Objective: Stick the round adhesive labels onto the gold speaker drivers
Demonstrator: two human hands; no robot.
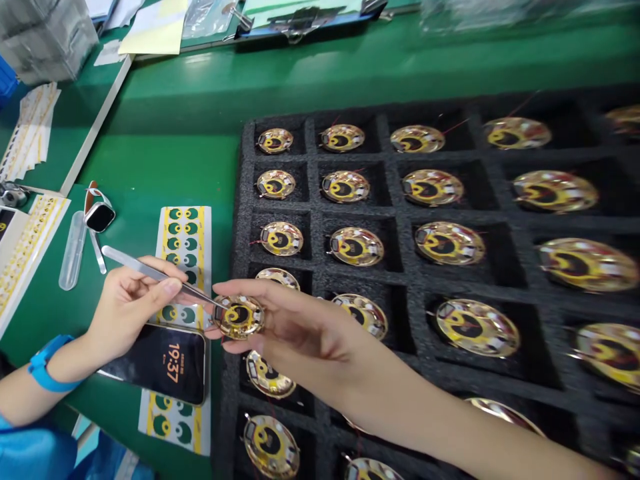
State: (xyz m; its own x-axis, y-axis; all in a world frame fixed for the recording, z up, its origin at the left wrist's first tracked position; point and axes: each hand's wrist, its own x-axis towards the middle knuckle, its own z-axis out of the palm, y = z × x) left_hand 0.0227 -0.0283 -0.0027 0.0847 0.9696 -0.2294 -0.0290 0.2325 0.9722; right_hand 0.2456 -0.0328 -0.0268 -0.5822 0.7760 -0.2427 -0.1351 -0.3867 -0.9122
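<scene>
My left hand is closed around a pair of metal tweezers. Their tips touch, or come very close to, the face of a round gold-rimmed part with a yellow and black pattern. That part is pinched by its edge between the fingers of my right hand, over the left border of a black foam tray. Similar round parts sit in the tray's compartments. Beneath my left hand lies a sheet of yellow and grey stickers, partly covered by a phone showing 19:37.
Left of the stickers are a watch, a clear plastic case and another slim metal tool. More label strips lie at the far left. A clipboard and papers rest at the back of the green table.
</scene>
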